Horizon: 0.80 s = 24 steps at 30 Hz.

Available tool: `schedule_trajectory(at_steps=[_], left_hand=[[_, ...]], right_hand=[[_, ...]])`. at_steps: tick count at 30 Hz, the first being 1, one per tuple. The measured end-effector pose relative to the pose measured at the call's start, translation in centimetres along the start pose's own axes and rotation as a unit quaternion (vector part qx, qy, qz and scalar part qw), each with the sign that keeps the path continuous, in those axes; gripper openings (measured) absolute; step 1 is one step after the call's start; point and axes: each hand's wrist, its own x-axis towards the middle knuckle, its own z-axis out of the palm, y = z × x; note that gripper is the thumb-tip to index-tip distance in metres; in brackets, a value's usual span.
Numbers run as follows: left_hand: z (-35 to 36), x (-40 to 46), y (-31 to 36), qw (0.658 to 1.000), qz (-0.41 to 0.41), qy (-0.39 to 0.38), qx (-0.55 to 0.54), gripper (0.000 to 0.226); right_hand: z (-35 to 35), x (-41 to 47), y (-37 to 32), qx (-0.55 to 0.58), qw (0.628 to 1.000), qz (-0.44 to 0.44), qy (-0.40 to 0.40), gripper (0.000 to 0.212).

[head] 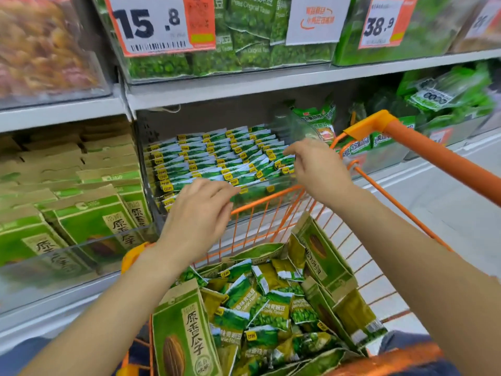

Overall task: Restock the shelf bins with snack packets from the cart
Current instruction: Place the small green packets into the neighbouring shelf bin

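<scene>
A clear shelf bin (279,183) on the middle shelf holds neat rows of small green pea packets (217,156). My left hand (198,215) hovers at the bin's front edge, fingers relaxed and pointing right, with nothing visibly held. Over the bin's right side, my right hand (320,169) has its fingertips pointing left just above the packet rows, and it also looks empty. Below both hands, the orange cart (260,207) contains a loose heap of the same small green packets (260,302) and larger green sunflower-seed bags (184,329).
Left of the bin, a lower bin (67,253) holds upright sunflower-seed bags. The cart handle (439,156) crosses at the right, in front of more green snack packs (444,96). The upper shelf (244,80) carries pea bags behind price cards.
</scene>
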Motion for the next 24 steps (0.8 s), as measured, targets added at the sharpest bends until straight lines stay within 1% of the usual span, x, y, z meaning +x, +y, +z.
schedule_trajectory(at_steps=[1, 2, 4, 6, 8, 10, 14, 16, 18, 24], left_hand=[[0.2, 0.1, 0.0, 1.000, 0.010, 0.001, 0.008, 0.033], [0.4, 0.1, -0.3, 1.000, 0.011, -0.003, 0.017, 0.037], [0.4, 0.4, -0.8, 0.999, -0.008, -0.037, 0.024, 0.043], [0.2, 0.6, -1.0, 0.994, -0.052, -0.099, 0.001, 0.048], [0.5, 0.9, -1.1, 0.985, -0.095, -0.146, -0.016, 0.046], [0.7, 1.1, -1.0, 0.983, -0.100, -0.152, -0.002, 0.044], [0.8, 1.2, -0.9, 0.983, -0.098, -0.153, 0.005, 0.044], [0.8, 1.2, -0.9, 0.983, -0.097, -0.154, 0.016, 0.044], [0.8, 1.2, -0.8, 0.984, -0.094, -0.151, 0.019, 0.044], [0.6, 1.2, -0.7, 0.984, -0.092, -0.150, 0.016, 0.044]], right_hand=[[-0.3, 1.1, 0.2, -0.073, 0.996, -0.018, -0.052, 0.040], [-0.5, 2.2, 0.4, -0.139, 0.984, -0.029, -0.106, 0.043], [-1.0, 4.2, 0.5, -0.237, 0.949, -0.037, -0.203, 0.046], [-1.1, 5.7, 0.3, -0.262, 0.923, -0.027, -0.281, 0.047], [-0.5, 7.0, 0.1, -0.268, 0.906, -0.015, -0.326, 0.039], [0.5, 7.8, 0.2, -0.273, 0.898, -0.008, -0.346, 0.032], [1.4, 8.6, 0.7, -0.262, 0.897, 0.001, -0.356, 0.015], [1.3, 8.9, 1.0, -0.268, 0.893, 0.012, -0.360, 0.019], [1.4, 9.2, 1.1, -0.275, 0.887, 0.021, -0.370, 0.016], [2.0, 9.2, 0.7, -0.251, 0.881, 0.061, -0.397, 0.022]])
